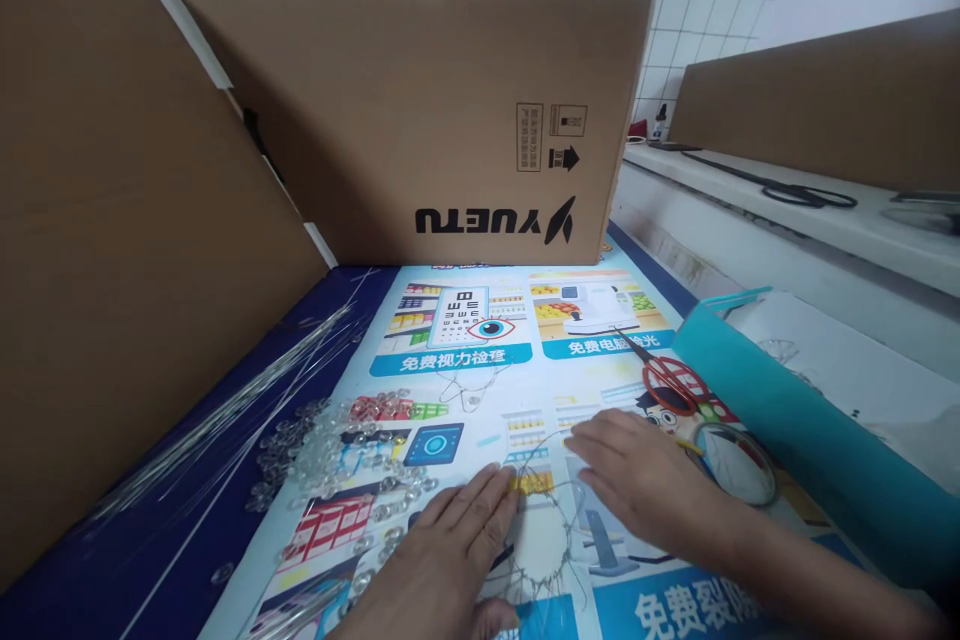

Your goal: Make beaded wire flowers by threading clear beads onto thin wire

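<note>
Both my hands rest over the printed sheet on either side of a loose ring of thin wire (568, 530). My left hand (457, 545) lies fairly flat with fingers stretched, its fingertips at the ring's left edge. My right hand (645, 475) reaches in from the right, fingers extended near the ring's upper right; whether they touch the wire I cannot tell. Many clear beads (322, 450) are heaped and scattered left of my left hand. Beyond the hands lies another thin wire piece (471, 390). Scissors (671, 378) with red handles lie past my right hand.
A teal box (810, 430) with a white inside stands at the right, beside a round clear-looking roll (735, 462). Long thin wires (232, 400) lie on the dark blue surface at left. Cardboard panels (420, 120) wall off the back and left. A ledge (825, 210) holds black scissors (806, 192).
</note>
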Demonstrator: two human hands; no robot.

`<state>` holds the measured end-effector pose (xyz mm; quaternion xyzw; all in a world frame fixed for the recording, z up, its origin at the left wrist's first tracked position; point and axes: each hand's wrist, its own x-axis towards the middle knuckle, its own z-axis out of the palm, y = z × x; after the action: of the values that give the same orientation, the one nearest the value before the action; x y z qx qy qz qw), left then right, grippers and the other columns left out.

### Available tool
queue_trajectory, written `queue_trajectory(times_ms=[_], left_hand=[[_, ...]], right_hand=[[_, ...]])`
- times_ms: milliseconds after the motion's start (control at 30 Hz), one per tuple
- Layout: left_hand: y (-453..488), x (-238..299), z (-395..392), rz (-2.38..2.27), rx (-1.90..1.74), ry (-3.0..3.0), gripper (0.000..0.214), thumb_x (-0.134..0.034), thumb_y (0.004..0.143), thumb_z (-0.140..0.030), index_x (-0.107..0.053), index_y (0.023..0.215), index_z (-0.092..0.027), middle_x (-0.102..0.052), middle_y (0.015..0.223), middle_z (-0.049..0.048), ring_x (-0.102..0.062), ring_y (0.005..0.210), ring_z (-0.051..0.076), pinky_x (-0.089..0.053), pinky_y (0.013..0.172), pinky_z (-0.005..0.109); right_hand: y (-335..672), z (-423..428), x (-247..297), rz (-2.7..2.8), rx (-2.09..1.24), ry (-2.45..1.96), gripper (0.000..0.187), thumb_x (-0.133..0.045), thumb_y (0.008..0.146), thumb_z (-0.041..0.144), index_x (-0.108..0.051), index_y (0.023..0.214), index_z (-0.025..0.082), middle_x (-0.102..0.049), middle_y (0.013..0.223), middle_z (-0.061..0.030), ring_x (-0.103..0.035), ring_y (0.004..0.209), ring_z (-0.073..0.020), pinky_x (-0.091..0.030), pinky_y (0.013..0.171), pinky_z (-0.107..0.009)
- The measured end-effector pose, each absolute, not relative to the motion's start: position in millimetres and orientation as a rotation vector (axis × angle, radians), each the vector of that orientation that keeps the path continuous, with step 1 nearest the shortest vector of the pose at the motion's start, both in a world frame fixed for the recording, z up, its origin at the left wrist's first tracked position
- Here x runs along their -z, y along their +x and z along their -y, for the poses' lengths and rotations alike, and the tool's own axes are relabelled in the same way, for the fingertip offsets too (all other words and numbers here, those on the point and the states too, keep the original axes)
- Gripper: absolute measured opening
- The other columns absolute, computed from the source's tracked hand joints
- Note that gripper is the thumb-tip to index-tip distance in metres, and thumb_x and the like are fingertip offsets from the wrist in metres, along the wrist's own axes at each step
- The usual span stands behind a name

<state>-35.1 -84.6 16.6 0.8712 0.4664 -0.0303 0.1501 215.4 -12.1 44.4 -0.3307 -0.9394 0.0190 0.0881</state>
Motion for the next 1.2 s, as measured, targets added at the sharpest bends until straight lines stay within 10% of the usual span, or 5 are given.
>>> queue_trajectory(times_ms=[400, 1200], left_hand=[[-32.3, -51.0, 87.7, -1.509, -0.019, 2.402, 0.036, -0.052, 0.083, -0.016, -0.059, 0.117, -0.022, -0.058, 0.125, 0.0074, -0.055, 0.110, 0.028, -0.047, 0.093, 0.046], [-32.2, -47.8, 87.6, -1.463, -0.103, 2.325, 0.025, -0.047, 0.083, -0.011, -0.063, 0.100, -0.021, -0.061, 0.110, 0.0052, -0.054, 0.100, 0.024, -0.047, 0.087, 0.041]], right_hand=[[195.5, -14.5, -30.6, 2.893, -0.001, -1.344, 0.017, -0.046, 0.081, 0.012, -0.056, 0.093, 0.017, -0.062, 0.082, -0.0072, -0.055, 0.076, -0.0208, -0.036, 0.062, -0.029], [206.8, -30.6, -39.1, 2.802, 0.151, -1.432, 0.020, -0.041, 0.080, 0.004, -0.058, 0.085, 0.014, -0.060, 0.085, -0.0106, -0.052, 0.082, -0.0227, -0.037, 0.071, -0.033]])
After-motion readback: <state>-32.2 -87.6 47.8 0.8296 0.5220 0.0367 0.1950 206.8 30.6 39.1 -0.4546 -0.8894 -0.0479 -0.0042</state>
